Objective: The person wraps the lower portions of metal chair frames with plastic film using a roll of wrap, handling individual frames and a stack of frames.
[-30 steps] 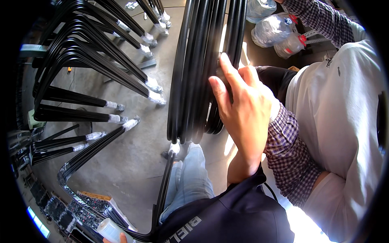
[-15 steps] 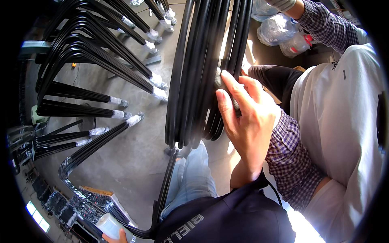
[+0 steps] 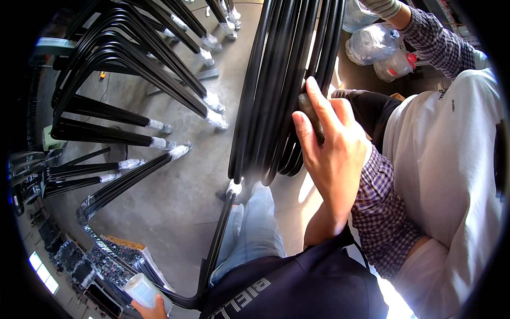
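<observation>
My left hand (image 3: 152,309) is closed around a roll of clear plastic film (image 3: 143,290) at the lower left. My right hand (image 3: 336,146) is bare, its index finger stretched out and thumb apart, beside a hanging bundle of long black tubes (image 3: 276,90). Behind its fingers shows a dark grey gloved hand (image 3: 313,114), apparently at the end of a co-worker's checked sleeve (image 3: 380,212); whether my fingers touch glove or tubes I cannot tell. A bent black tube bundle (image 3: 133,183) runs from the left to near my legs, its ends wrapped in film.
Several bent black tube bundles (image 3: 159,80) with film-wrapped ends stand at the left on the grey floor (image 3: 175,202). A co-worker in white clothing (image 3: 435,138) is close on the right. Large clear plastic bottles (image 3: 372,42) stand behind, at the upper right.
The hanging tubes, the bottles and the bundles at the left sit farther right in the picture. My right hand has shifted slightly right. The left hand keeps the film roll.
</observation>
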The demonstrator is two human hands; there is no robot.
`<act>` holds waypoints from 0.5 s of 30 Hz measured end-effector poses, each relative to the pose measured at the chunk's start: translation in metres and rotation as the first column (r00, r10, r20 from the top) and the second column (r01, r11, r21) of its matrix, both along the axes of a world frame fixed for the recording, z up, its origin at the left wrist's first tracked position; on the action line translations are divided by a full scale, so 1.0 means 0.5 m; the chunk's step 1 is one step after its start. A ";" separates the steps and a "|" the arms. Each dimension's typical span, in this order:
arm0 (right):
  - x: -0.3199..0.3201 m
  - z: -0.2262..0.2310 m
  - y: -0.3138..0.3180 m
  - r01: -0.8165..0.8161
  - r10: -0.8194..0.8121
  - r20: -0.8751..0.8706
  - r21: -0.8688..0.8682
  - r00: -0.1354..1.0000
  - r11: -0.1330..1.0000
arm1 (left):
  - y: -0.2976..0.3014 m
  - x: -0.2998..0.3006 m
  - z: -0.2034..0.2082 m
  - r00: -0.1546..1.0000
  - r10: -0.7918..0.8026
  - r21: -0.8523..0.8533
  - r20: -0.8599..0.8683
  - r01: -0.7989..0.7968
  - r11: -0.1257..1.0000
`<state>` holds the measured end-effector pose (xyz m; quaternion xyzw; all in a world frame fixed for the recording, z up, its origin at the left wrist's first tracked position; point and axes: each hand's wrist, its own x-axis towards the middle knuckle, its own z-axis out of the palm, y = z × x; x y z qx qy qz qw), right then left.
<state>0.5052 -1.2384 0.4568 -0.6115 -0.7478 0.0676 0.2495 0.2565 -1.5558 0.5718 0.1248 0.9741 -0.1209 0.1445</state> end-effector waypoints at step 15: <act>0.013 0.011 -0.004 -0.025 0.021 -0.083 -0.048 0.996 0.999 | -0.020 -0.017 0.005 0.999 -0.042 0.052 0.006 0.042 0.998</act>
